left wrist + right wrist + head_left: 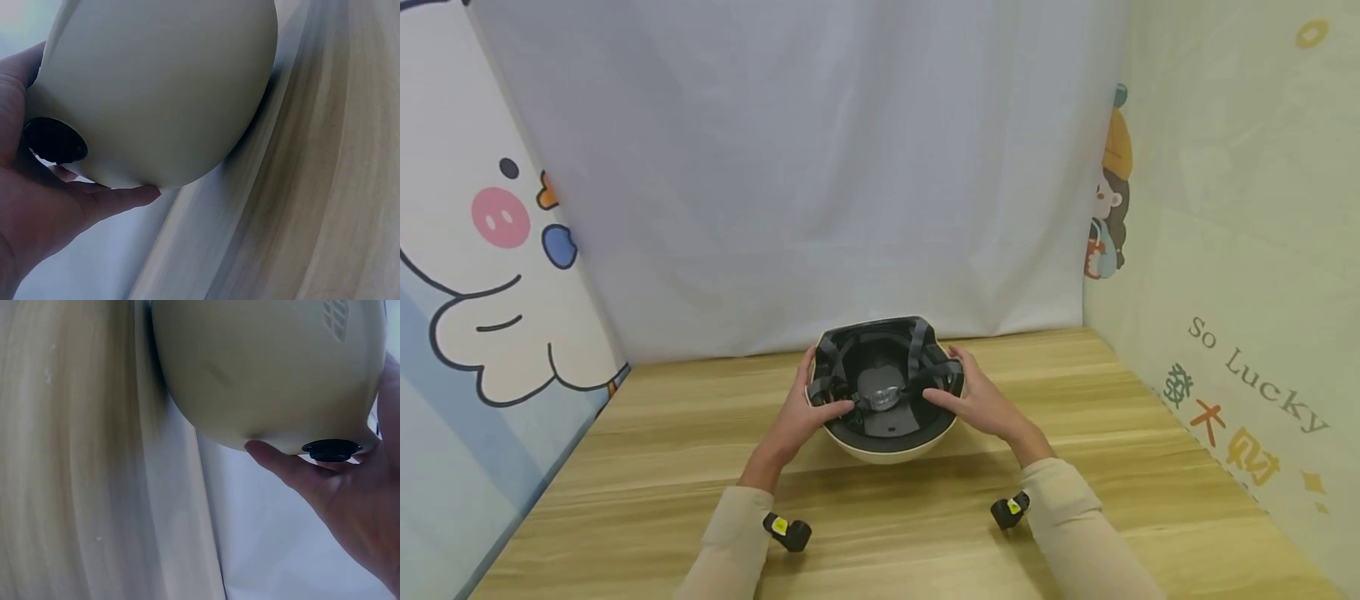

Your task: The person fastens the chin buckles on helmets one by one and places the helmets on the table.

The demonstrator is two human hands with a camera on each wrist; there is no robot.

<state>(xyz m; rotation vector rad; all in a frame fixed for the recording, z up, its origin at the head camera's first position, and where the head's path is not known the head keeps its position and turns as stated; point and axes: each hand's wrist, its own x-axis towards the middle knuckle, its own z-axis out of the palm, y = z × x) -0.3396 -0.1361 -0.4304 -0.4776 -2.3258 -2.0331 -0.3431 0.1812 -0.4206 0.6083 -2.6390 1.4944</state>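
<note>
A cream helmet [891, 456] is held between both hands near the back of the table, its dark padded inside facing up toward the head camera. Dark straps and a clear buckle piece [883, 398] lie within it. My left hand [802, 411] grips the left side, thumb over the rim and fingers along the outer shell. On the right side, my right hand [983, 406] grips in the same way. A round black fitting [55, 140] shows on the shell by the left palm; another black fitting [331, 450] sits by the right hand's fingers.
The wood-grain table [880, 533] extends around the helmet. Behind it hangs a white curtain [820, 167]. Printed panels stand at the left [467, 333] and right [1240, 250]. Small black cameras are worn at the left wrist [787, 532] and right wrist [1010, 510].
</note>
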